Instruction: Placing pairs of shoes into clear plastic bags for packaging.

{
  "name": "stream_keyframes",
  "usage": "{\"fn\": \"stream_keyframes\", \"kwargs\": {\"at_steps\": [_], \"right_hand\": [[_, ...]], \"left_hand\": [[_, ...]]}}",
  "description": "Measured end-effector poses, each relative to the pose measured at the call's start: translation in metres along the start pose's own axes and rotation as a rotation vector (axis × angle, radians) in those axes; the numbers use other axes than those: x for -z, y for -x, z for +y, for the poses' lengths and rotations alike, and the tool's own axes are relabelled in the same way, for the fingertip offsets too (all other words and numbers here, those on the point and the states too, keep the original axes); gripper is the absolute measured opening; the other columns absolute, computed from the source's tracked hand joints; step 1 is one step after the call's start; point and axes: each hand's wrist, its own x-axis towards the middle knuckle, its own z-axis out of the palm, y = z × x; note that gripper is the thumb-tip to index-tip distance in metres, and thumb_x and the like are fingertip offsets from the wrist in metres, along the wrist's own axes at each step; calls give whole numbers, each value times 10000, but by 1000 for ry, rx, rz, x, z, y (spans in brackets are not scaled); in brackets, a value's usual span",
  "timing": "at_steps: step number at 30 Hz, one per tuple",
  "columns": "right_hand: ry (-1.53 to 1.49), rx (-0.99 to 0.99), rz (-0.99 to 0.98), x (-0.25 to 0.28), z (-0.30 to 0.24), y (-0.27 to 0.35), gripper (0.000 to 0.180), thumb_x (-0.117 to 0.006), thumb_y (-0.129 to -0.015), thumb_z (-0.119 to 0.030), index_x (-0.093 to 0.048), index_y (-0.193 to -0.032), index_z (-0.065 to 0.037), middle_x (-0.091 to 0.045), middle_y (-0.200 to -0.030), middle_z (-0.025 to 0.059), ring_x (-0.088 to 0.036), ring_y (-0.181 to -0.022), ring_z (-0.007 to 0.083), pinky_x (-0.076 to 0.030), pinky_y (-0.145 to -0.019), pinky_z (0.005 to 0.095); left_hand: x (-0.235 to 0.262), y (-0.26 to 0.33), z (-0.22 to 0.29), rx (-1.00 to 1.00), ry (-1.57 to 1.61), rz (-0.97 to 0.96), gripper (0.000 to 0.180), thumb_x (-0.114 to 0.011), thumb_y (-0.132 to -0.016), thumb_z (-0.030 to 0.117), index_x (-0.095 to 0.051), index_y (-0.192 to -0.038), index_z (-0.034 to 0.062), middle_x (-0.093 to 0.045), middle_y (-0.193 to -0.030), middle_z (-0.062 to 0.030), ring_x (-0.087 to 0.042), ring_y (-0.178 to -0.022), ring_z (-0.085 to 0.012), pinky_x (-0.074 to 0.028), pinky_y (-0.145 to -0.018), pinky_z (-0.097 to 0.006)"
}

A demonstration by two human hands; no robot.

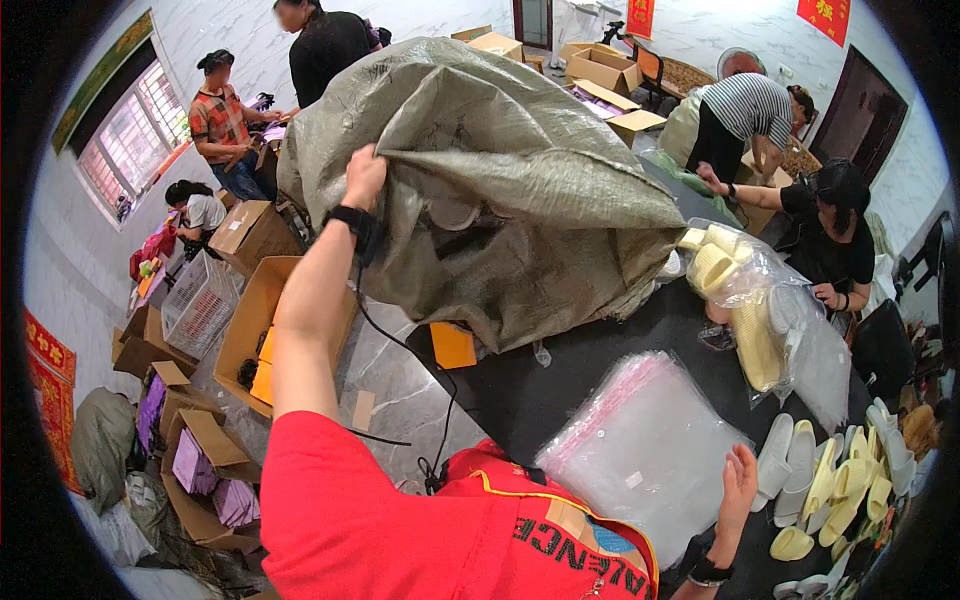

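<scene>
My left hand point(366, 180) is closed on the edge of a large olive-grey woven sack point(560, 170), pulling its side up. Through the sack's opening a light-coloured slipper point(452, 212) shows inside. My right hand point(737, 490) hangs with its fingers apart and nothing in it, beside a stack of clear plastic bags point(640, 440) with a pink strip along one edge. The bags lie flat on the black table point(500, 400). Right of them, several white and yellow slippers point(800, 460) are spread out. Yellow slippers point(715, 265) wrapped in clear plastic lie beyond.
An orange-yellow packet point(453, 345) lies at the table's left edge. Open cardboard boxes point(262, 330) and a white crate point(203, 305) stand on the left floor. A black cable point(440, 360) hangs beside my arm. A co-worker point(840, 220) sits across the table at right; others work farther back.
</scene>
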Motion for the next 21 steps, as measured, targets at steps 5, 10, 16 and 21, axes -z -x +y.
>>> {"fn": "stream_keyframes", "kwargs": {"at_steps": [5,10,16,21], "right_hand": [[-24,82,-149,-49,-38,-27,391,-495,-834,-58,-431,-1211,28,-479,-1206,136,-477,-1090,219,-355,-937,316],[-139,115,-229,-113,-38,-52,395,-507,-829,-45,-435,-1212,18,-503,-1177,128,-483,-1081,206,-362,-934,309],[-203,159,-435,-196,-67,-55,505,-595,-791,-117,-413,-1253,-22,-494,-1211,114,-472,-1114,201,-351,-946,332],[-112,464,-563,-273,-101,-64,767,-709,-691,-151,-304,-1334,-51,-390,-1323,107,-366,-1217,224,-306,-985,336]], "left_hand": [[39,-39,75,-186,534,-372,269,-385,-778,-51,-607,-924,-13,-605,-800,-28,-543,-672,-114,-455,-593,-241],[70,-57,109,-246,872,-681,185,-485,-857,18,-542,-1027,-27,-597,-905,-55,-572,-761,-103,-492,-685,-237],[49,11,178,-189,1072,-604,198,-427,-861,89,-588,-947,12,-610,-856,-90,-593,-712,-166,-504,-640,-287],[2,98,203,-230,669,-916,347,-440,-761,-7,-592,-1068,51,-588,-860,-29,-517,-760,-100,-449,-647,-237]]}}
